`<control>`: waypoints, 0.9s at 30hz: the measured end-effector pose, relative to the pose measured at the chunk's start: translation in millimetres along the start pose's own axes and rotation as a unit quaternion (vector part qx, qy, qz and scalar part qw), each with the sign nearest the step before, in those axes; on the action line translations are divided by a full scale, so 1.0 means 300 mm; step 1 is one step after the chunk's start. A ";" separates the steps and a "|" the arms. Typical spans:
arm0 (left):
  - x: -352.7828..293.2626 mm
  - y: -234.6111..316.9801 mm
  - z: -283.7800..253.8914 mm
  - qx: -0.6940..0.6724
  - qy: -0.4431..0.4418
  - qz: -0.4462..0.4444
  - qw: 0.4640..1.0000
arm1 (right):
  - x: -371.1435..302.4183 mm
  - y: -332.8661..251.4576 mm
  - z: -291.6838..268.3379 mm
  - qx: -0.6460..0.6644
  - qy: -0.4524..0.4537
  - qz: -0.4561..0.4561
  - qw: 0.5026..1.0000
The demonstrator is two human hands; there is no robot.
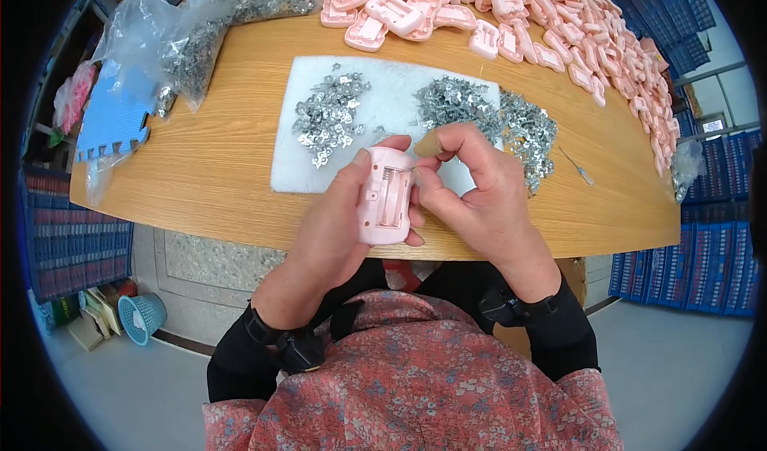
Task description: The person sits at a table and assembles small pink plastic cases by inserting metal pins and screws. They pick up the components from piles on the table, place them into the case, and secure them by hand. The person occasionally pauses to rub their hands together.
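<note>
My left hand (326, 223) is closed around a pale pink plastic battery housing (372, 205), its open compartment facing up. A coiled spring shows at the compartment's upper end. My right hand (491, 199) pinches thumb and forefinger together at the housing's upper right edge, and what they hold is too small to make out. A tan cover wraps the tip of one right finger. Just beyond my hands lies a white foam sheet (391, 91) with a pile of flat metal contact plates (327, 119) on its left. At its right is a heap of metal spring contacts (457, 101).
More metal pieces (529, 139) spill off the sheet's right side onto the wooden table (216, 147), near a thin-shafted tool (587, 178). Many pink housings (551, 35) are heaped along the back and right. Plastic bags of metal parts (196, 55) and a blue foam mat (118, 111) sit at left.
</note>
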State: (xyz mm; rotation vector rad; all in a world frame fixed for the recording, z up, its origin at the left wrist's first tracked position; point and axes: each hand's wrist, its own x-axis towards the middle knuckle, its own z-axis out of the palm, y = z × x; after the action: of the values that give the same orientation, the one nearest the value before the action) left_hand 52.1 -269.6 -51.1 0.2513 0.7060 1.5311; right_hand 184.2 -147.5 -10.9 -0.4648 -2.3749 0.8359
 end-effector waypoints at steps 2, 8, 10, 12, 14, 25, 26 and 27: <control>-0.002 0.001 0.009 0.001 0.010 0.000 1.000 | 0.002 -0.003 0.005 -0.024 -0.004 -0.005 1.000; 0.003 0.001 0.017 0.012 0.025 -0.004 1.000 | 0.007 0.001 0.022 -0.060 -0.013 -0.034 0.998; 0.007 0.001 0.022 0.017 0.030 -0.011 0.999 | 0.003 0.005 0.029 -0.076 0.002 -0.049 0.996; 0.008 -0.003 0.020 0.020 0.032 -0.016 0.999 | 0.005 0.009 0.033 -0.090 0.012 -0.075 0.993; 0.011 -0.004 0.021 0.021 0.036 -0.022 0.999 | 0.008 0.013 0.035 -0.104 0.016 -0.111 0.988; 0.014 -0.007 0.002 0.008 0.032 -0.030 0.999 | -0.023 0.026 -0.009 -0.116 0.013 -0.063 0.991; 0.015 -0.008 0.001 0.005 0.028 -0.032 0.999 | -0.024 0.028 -0.013 -0.109 0.017 -0.055 0.992; 0.016 -0.009 -0.002 0.002 0.024 -0.034 0.999 | -0.026 0.030 -0.018 -0.093 0.020 -0.027 0.995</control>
State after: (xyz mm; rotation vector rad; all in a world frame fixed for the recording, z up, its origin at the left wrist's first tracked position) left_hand 53.4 -265.3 -54.4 0.1926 0.7490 1.4746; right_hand 194.9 -142.2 -16.4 -0.4852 -2.4265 0.5794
